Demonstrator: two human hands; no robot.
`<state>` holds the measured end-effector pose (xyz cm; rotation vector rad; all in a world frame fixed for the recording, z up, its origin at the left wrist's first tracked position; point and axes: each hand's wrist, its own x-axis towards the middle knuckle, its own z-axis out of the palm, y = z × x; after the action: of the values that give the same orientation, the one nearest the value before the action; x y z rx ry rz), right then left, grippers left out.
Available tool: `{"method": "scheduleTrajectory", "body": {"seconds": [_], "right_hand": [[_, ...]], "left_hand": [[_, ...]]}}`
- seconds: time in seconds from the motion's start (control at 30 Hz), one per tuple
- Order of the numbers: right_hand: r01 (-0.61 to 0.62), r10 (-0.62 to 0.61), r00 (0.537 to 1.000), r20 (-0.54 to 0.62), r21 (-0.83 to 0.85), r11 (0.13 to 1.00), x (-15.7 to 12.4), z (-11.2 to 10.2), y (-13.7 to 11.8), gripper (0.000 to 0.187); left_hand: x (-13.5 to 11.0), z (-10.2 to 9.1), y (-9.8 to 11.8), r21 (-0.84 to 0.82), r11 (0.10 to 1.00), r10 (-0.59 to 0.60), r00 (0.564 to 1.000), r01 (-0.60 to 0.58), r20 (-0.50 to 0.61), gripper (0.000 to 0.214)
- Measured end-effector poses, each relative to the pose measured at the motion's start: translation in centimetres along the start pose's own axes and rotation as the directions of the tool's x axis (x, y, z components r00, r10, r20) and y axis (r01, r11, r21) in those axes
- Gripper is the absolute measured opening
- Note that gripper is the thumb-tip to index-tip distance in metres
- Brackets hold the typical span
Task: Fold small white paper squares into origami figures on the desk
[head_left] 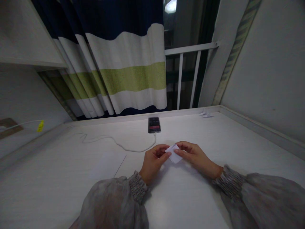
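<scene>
A small folded piece of white paper (174, 155) lies low over the white table (59, 178) between both my hands. My left hand (153, 160) pinches its left edge with curled fingers; a ring shows on one finger. My right hand (194, 155) grips the paper's right side, thumb and fingers closed on it. Both wrists come out of loose grey sleeves.
A flat white sheet (108, 165) lies on the table left of my hands. A small dark device (154, 124) stands near the far edge with a white cable (114, 141) running left toward the wall. Small folded paper shapes (206, 113) sit at the far right. Striped curtain (128, 76) and window railing behind.
</scene>
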<state>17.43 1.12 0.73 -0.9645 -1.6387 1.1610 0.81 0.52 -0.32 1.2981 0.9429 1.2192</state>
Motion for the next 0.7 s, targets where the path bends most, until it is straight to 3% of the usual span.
{"method": "scheduleTrajectory", "body": {"seconds": [0.33, 0.7], "right_hand": [[-0.096, 0.118, 0.988, -0.097, 0.206, 0.974, -0.3, 0.6, -0.7, 0.028], [-0.094, 0.117, 0.987, -0.110, 0.196, 0.976, -0.3, 0.6, -1.4, 0.029]], "left_hand": [[-0.1, 0.5, 1.2, -0.098, 0.994, -0.060, 0.994, 0.051, -0.091, 0.023], [-0.3, 0.5, 1.8, -0.063, 0.996, -0.068, 0.991, 0.061, -0.113, 0.020]]}}
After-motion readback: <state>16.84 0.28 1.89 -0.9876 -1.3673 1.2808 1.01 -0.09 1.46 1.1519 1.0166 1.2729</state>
